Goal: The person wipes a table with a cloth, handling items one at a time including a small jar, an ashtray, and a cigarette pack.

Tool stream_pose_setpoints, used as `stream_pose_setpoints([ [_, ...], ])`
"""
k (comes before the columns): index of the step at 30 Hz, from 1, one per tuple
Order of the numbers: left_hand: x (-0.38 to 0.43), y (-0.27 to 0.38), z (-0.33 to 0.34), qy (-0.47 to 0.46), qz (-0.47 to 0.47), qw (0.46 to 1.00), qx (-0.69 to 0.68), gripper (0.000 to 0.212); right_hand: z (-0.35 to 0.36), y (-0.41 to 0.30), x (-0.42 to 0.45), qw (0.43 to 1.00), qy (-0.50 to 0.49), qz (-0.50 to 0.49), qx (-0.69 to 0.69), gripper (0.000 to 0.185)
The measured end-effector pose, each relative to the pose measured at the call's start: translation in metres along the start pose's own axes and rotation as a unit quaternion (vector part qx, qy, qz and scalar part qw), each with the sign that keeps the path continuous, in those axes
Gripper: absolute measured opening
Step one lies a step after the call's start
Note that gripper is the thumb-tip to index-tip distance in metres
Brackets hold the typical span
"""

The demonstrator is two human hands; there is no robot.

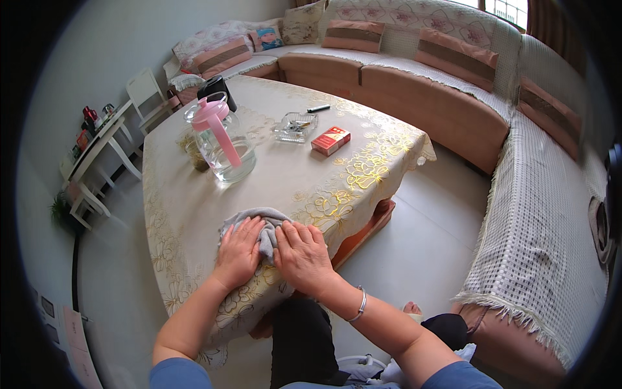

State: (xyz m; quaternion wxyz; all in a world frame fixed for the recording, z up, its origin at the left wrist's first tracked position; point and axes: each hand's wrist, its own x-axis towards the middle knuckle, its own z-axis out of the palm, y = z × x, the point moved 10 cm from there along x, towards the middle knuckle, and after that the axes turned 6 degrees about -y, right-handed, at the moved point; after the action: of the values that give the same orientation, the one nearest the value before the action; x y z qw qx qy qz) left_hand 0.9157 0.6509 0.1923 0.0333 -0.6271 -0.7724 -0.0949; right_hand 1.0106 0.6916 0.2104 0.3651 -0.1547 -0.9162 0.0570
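Observation:
A crumpled grey cloth (265, 233) lies on the near part of a table covered with a cream tablecloth (272, 189) with gold flowers. My left hand (240, 253) rests over the cloth's left side, fingers pointing away from me. From the right, my right hand (303, 253) presses on the cloth's other side with bent fingers. Both hands hold it against the tabletop, and part of it is hidden beneath them. Beyond it stands a glass pitcher (245, 155) with a pink lid and handle, holding clear liquid.
Behind the pitcher are a black container (217, 87) and a jar of dried plant matter (197, 158). A glass ashtray (295, 127), a red cigarette box (331, 141) and a dark pen-like object (319, 109) lie farther right. A curved sofa (432, 112) borders the far and right sides.

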Motion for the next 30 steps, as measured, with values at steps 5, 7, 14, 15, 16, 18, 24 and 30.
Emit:
stream_pose_setpoints([
  [5, 0.002, 0.003, -0.003, 0.004, 0.005, 1.000, -0.002, 0.043, -0.003, 0.002, 0.004, 1.000, -0.019, -0.013, 0.004, 0.036],
  [7, 0.003, 0.002, -0.005, -0.008, -0.001, 1.000, -0.009, 0.043, -0.011, 0.006, 0.011, 1.000, -0.017, -0.024, 0.003, 0.036],
  [14, 0.039, -0.007, -0.027, -0.097, -0.032, 0.992, -0.078, 0.040, -0.009, 0.099, 0.049, 0.974, -0.137, 0.076, 0.162, 0.060],
  [15, 0.053, -0.006, -0.033, -0.135, -0.058, 0.987, -0.064, 0.039, -0.013, 0.125, 0.059, 0.981, -0.086, 0.099, 0.145, 0.066],
  [16, 0.073, 0.002, -0.049, -0.054, -0.037, 0.997, -0.029, 0.037, -0.015, 0.149, 0.067, 0.984, -0.066, 0.134, 0.101, 0.074],
  [18, 0.119, 0.021, -0.051, -0.002, 0.026, 0.997, -0.078, 0.039, -0.007, 0.191, 0.081, 0.975, -0.065, 0.206, 0.044, 0.088],
  [24, 0.227, 0.005, 0.022, -0.015, -0.043, 0.977, -0.208, 0.057, 0.052, 0.250, 0.101, 0.934, -0.181, 0.308, -0.023, 0.111],
  [30, 0.224, -0.008, 0.024, -0.031, -0.067, 0.970, -0.231, 0.059, 0.054, 0.228, 0.105, 0.939, -0.210, 0.272, 0.004, 0.103],
])
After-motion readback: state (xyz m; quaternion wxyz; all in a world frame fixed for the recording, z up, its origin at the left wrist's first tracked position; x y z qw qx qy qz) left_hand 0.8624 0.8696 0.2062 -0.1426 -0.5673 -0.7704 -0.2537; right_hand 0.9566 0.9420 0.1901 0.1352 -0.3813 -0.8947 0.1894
